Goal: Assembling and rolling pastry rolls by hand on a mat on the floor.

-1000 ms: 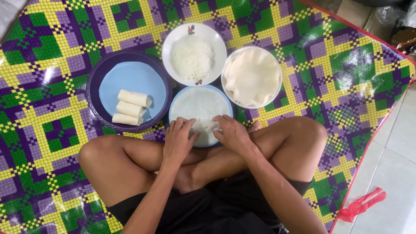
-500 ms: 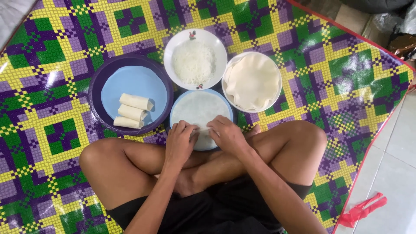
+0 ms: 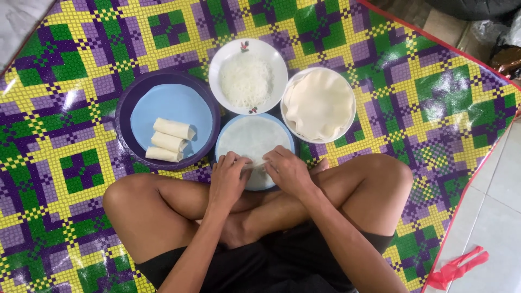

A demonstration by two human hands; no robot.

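Blue plate: 1 wrapper sheet, near edge under both hands | left hand, right hand: fingers pinching wrapper | purple dish: 3 rolls | white plate: 1 noodle heap | white bowl: stacked wrappers, uncountable | mat: 1.

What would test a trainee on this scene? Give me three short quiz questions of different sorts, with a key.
1. How many finished rolls lie on the purple plate?
2. True or false: both hands rest on the wrapper on the blue plate.
3. What fills the white bowl: A shredded white filling, B soup, C sliced fruit?

Key: 1. Three. 2. True: the left hand and right hand press its near edge. 3. A.
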